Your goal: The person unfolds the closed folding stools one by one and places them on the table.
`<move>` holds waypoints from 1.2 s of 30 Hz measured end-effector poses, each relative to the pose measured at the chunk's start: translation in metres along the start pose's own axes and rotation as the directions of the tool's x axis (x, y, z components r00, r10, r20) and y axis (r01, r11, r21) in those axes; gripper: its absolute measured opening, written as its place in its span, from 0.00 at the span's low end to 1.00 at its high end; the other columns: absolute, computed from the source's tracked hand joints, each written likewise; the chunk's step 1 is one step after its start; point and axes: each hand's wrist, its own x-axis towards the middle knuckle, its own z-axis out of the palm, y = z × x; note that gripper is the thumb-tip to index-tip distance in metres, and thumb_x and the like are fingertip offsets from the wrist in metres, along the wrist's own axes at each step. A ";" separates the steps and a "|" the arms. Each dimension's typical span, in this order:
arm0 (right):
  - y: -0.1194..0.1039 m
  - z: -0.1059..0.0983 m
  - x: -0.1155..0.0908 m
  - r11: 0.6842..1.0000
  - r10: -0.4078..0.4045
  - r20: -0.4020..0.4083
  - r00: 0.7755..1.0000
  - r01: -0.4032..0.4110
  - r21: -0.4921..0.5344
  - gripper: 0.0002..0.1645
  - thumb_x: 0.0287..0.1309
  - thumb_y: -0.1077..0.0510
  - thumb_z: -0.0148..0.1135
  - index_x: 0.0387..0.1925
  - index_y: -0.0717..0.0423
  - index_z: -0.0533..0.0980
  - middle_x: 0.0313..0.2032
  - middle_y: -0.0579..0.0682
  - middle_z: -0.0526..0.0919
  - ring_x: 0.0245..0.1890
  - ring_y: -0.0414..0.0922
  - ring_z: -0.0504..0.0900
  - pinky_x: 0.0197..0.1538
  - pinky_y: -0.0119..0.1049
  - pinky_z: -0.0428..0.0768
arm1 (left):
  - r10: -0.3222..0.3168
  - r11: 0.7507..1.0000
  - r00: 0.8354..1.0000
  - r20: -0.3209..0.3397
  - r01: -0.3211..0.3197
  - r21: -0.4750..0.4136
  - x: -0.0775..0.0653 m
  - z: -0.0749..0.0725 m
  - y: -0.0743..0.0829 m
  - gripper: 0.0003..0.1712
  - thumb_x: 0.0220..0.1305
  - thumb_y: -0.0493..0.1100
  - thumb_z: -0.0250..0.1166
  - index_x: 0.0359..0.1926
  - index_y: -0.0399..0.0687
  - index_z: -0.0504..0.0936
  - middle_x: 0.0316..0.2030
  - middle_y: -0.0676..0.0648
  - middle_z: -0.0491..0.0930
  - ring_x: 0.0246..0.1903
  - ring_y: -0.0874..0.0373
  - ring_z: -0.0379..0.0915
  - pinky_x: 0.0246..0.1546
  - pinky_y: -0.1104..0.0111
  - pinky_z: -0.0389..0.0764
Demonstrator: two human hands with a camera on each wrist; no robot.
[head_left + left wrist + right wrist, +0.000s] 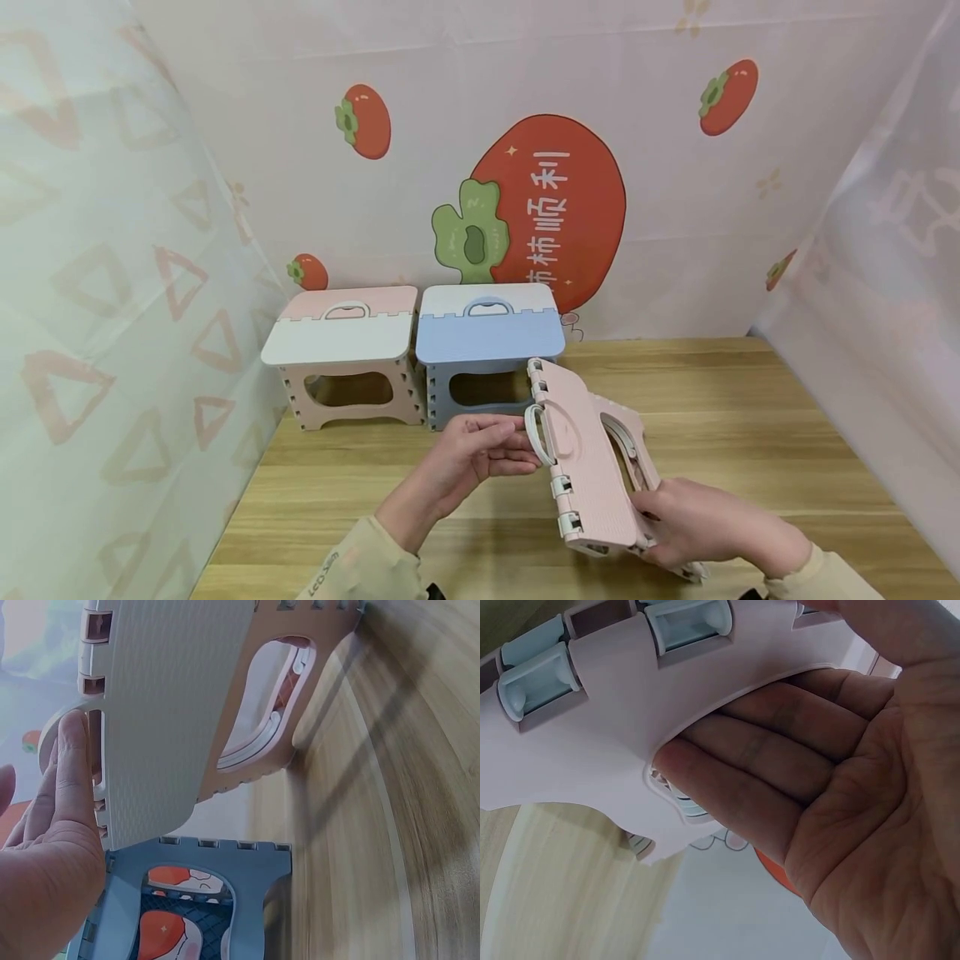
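Note:
A pink-and-white folding stool [600, 492] is tilted and partly folded, its hinged top bent at the middle. My right hand [697, 521] grips a pink leg panel, with the fingers in its cut-out in the right wrist view. At the fold, my left hand [483, 458] lies beside the white carry handle [531, 429]. Straight fingers [73, 765] of that hand touch the handle and hinge edge in the left wrist view. The white half of the top [165, 712] shows there too.
Two unfolded stools stand at the back left, side by side: a pink-and-white stool [341, 337] and a blue-and-white stool [491, 333]. Under them is a wooden tabletop [750, 442]. A printed white cloth [675, 208] hangs behind and at both sides.

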 end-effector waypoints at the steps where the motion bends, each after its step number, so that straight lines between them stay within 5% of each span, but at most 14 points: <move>1: 0.000 0.000 0.000 1.000 0.002 0.003 1.000 -0.002 0.003 0.20 0.41 0.53 0.77 0.27 0.43 0.70 0.19 0.27 0.62 0.18 0.23 0.57 0.18 0.18 0.59 | 0.001 1.000 1.000 0.005 -0.001 -0.001 0.000 0.000 0.000 0.25 0.77 0.40 0.56 0.64 0.22 0.73 0.52 0.25 0.81 0.47 0.45 0.87 0.53 0.53 0.84; 9: 0.004 -0.001 -0.002 1.000 -0.015 -0.004 1.000 0.015 0.013 0.19 0.42 0.54 0.77 0.29 0.43 0.71 0.19 0.26 0.62 0.18 0.23 0.57 0.18 0.17 0.57 | 0.001 1.000 1.000 0.025 -0.001 -0.008 0.004 0.001 0.001 0.28 0.78 0.42 0.52 0.66 0.19 0.69 0.50 0.34 0.86 0.48 0.45 0.86 0.55 0.52 0.83; 20: 0.011 0.000 -0.007 0.997 -0.080 -0.072 0.994 0.080 -0.001 0.20 0.41 0.53 0.78 0.29 0.43 0.72 0.20 0.26 0.65 0.19 0.22 0.58 0.18 0.15 0.56 | 0.010 1.000 0.998 0.065 -0.009 -0.016 0.008 0.005 0.003 0.30 0.79 0.43 0.47 0.68 0.18 0.65 0.60 0.20 0.71 0.52 0.45 0.84 0.58 0.51 0.81; 36: 0.020 -0.002 -0.018 0.991 -0.119 -0.116 0.986 0.126 0.053 0.22 0.41 0.58 0.78 0.34 0.42 0.73 0.23 0.26 0.71 0.22 0.22 0.61 0.21 0.13 0.59 | 0.033 0.997 0.992 0.124 -0.023 -0.077 0.017 0.017 0.001 0.27 0.78 0.41 0.48 0.68 0.25 0.70 0.60 0.28 0.77 0.56 0.43 0.82 0.60 0.51 0.79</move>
